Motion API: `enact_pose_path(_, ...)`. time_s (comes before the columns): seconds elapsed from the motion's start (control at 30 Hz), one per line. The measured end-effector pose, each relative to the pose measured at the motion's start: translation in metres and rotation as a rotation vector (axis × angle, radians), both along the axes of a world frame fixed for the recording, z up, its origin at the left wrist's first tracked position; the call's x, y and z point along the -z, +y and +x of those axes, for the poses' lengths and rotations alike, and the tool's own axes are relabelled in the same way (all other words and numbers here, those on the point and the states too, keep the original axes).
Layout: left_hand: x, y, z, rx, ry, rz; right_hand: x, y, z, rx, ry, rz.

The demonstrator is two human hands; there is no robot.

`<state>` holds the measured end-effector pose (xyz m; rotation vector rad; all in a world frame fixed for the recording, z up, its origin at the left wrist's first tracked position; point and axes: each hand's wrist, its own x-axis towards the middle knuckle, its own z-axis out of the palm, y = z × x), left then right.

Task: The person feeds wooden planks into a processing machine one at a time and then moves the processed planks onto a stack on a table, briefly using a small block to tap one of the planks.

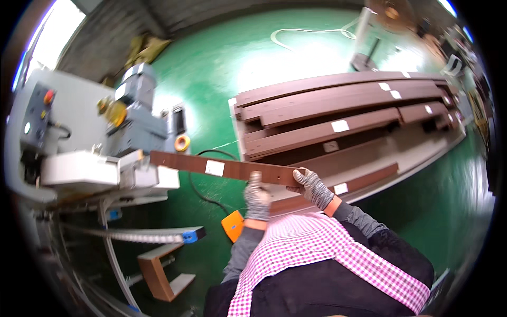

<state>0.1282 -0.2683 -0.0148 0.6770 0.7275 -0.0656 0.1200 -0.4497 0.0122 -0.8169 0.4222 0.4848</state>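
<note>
A long, narrow dark-brown wooden board (pixel 232 169) with a white label spans from the machine at left to my hands. My right hand (pixel 313 188), in a grey striped knit glove, is closed around the board's right end. My left hand (pixel 257 198), gloved alike and slightly blurred, grips the board's near edge a little further left, its bare-looking thumb tip over the face. The board's left end lies close to the machine's white bed (pixel 79 170); whether they touch, I cannot tell.
Stacked brown boards (pixel 338 100) with white labels lie on a pale base (pixel 412 153) to the right. The grey machine has a motor (pixel 138 87) and control panel (pixel 38 113). An orange foot pedal (pixel 232 225) with a black cable sits on the green floor, left of my apron.
</note>
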Motion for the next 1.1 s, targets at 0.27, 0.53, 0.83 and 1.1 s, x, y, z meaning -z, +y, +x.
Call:
enact_pose_path(0.27, 0.052, 0.050, 0.019, -0.105, 0.032, -0.200, 0.058, -0.177, -0.004, 0.269, 0.202, -0.130)
enact_pose_path(0.53, 0.103, -0.070, 0.031, -0.026, 0.301, -0.328, 0.150, -0.294, 0.037, 0.794, 0.348, 0.069)
enact_pose_path(0.83, 0.086, -0.116, 0.042, 0.025, 0.302, -0.171, 0.106, -0.269, 0.050, 0.517, 0.314, -0.149)
enact_pose_path(1.1, 0.030, -0.091, -0.013, 0.279, -0.179, -0.081, 0.086, -0.217, 0.035, 0.708, 0.379, 0.203)
